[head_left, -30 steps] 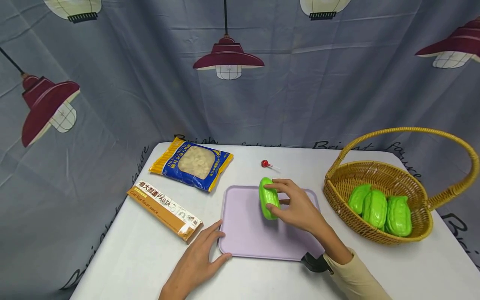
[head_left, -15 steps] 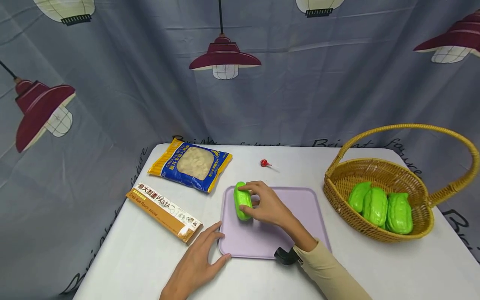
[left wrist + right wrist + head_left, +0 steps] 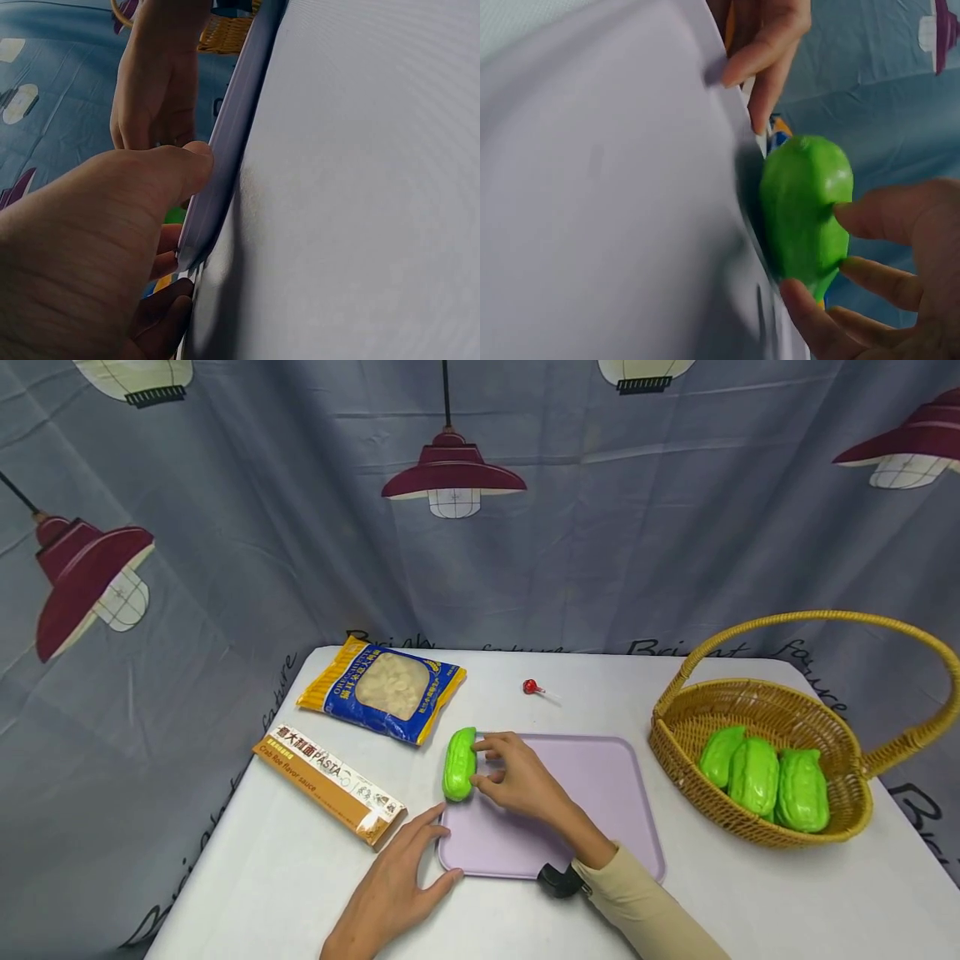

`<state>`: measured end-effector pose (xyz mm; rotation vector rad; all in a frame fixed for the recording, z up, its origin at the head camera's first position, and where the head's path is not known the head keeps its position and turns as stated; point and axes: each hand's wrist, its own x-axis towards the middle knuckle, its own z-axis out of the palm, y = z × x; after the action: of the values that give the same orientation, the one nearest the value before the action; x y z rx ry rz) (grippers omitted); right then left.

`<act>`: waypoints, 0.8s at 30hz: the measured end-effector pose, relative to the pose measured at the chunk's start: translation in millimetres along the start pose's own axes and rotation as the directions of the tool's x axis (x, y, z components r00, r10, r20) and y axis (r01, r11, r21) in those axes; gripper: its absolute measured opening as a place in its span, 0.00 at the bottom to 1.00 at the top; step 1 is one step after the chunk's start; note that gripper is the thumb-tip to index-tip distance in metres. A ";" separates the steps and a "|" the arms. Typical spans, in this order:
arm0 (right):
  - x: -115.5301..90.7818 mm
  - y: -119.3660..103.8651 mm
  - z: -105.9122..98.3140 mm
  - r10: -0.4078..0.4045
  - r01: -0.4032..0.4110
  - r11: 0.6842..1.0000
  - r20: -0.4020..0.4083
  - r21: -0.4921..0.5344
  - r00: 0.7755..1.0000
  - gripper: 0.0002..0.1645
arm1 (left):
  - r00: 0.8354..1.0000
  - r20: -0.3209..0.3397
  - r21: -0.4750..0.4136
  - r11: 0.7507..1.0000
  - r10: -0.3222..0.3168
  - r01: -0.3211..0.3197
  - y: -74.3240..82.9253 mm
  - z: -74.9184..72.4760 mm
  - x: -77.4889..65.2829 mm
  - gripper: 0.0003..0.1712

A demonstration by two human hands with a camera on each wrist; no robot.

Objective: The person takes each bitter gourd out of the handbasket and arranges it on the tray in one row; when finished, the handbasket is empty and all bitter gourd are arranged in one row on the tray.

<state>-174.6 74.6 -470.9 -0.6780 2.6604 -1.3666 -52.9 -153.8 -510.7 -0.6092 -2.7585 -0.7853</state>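
Note:
A glossy green, ridged bitter melon point(image 3: 459, 764) lies along the left rim of the lilac tray point(image 3: 570, 802). My right hand point(image 3: 517, 781) is just right of it, thumb and fingers spread; in the right wrist view, fingertips point(image 3: 847, 214) meet the near side of the melon point(image 3: 806, 210) without wrapping round it. At the tray's near left corner rests my left hand point(image 3: 397, 877), its fingers along the left rim and its thumb at the front rim. The left wrist view shows that thumb point(image 3: 196, 161) against the tray's edge point(image 3: 225, 165).
Several more bitter melons point(image 3: 753, 777) sit in a handled wicker basket point(image 3: 675, 768) at the right. Left of the tray lie a pasta box point(image 3: 330, 785) and a blue-and-yellow pasta bag point(image 3: 382, 689). A red lollipop point(image 3: 530, 687) lies behind the tray.
My right hand has carried the bitter melon left across the tray to its left rim, and its fingers have loosened from it. My left hand has stayed at the corner.

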 end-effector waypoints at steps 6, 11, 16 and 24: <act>0.7 -1.0 4.3 -0.005 0.005 0.999 -0.014 -0.040 1.000 0.33 | 1.000 -0.001 -0.002 1.000 0.003 -0.003 -1.1 -0.3 0.5 0.29; -0.6 -0.4 4.4 0.004 -0.004 0.999 0.008 -0.045 1.000 0.36 | 1.000 0.007 -0.020 1.000 -0.003 0.003 -1.2 -0.4 -0.3 0.30; -2.1 -0.4 0.7 0.010 -0.008 0.998 0.024 -0.058 1.000 0.38 | 1.000 0.012 -0.021 1.000 -0.014 0.014 -0.4 -0.1 -0.1 0.30; -12.3 0.4 -17.5 -0.012 0.011 0.997 -0.013 -0.075 1.000 0.34 | 0.998 0.036 -0.032 0.998 -0.052 0.053 1.8 -1.2 -0.4 0.28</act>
<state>-168.2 93.1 -462.3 -0.6948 2.7347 -1.2834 -51.6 -153.1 -509.0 -0.5639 -2.8088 -0.8410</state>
